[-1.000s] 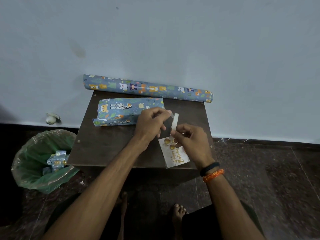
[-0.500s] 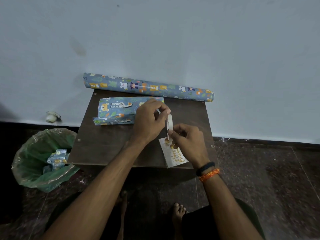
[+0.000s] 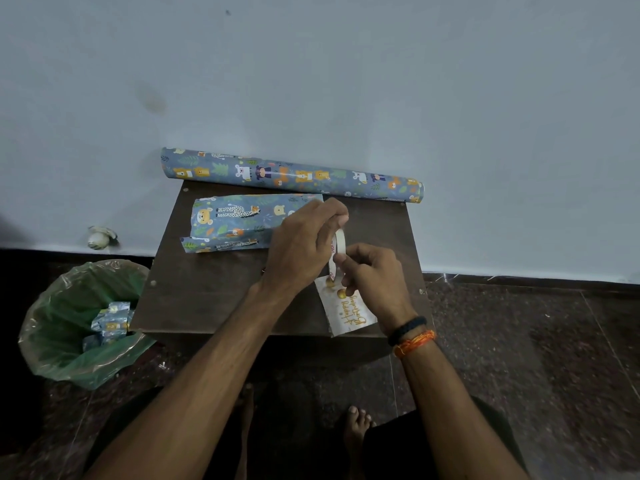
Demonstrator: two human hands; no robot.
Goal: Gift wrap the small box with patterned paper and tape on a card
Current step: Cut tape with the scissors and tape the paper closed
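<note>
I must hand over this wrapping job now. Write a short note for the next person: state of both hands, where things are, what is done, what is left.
Left hand: pinching at the top of the tape roll, apparently at the tape's free end.
Right hand: grips the tape roll from below, above the card.
Wrapped box: lies on the table, behind the left hand, already covered in patterned paper.
Card: lies flat at the table's front edge, reading Happy Birthday.
Paper roll: lies along the wall.
Done: wrapping. Left: free a strip of tape, tape the card on the box.
</note>
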